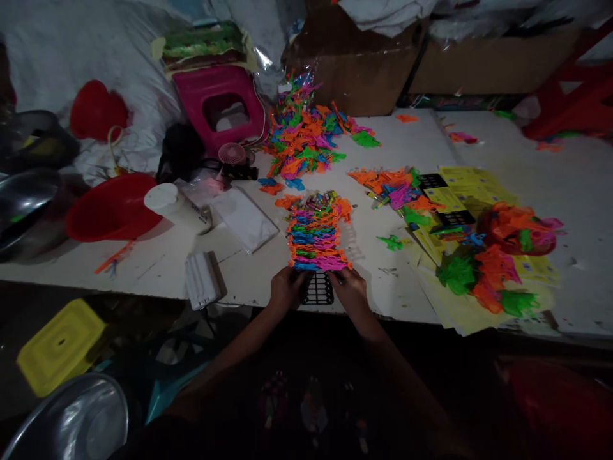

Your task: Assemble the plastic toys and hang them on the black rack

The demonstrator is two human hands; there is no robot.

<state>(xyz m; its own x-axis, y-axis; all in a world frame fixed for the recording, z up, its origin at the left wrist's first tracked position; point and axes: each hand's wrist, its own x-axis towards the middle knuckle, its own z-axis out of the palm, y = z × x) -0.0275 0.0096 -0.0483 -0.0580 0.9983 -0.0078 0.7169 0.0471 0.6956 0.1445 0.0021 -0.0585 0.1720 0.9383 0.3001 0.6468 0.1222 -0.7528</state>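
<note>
A black slotted rack [317, 289] lies at the table's front edge, its upper part covered by rows of small orange, blue, green and pink plastic pieces [316, 237]. My left hand [284, 289] is at the lower left corner of the rows, its fingers closed at the lowest row. At the lower right corner, my right hand [350, 290] has its fingers closed at the pink and orange pieces. What exactly the fingertips hold is too small to make out. Shiny multicoloured bits [320, 200] lie at the far end of the rows.
Behind the rows is a big pile of coloured pieces [306, 137]. To the right are more pieces [395, 185], yellow sheets [472, 191] and a filled bowl [520, 230]. On the left stand a white power box [202, 280], a white bottle [178, 207] and a red basin [112, 207].
</note>
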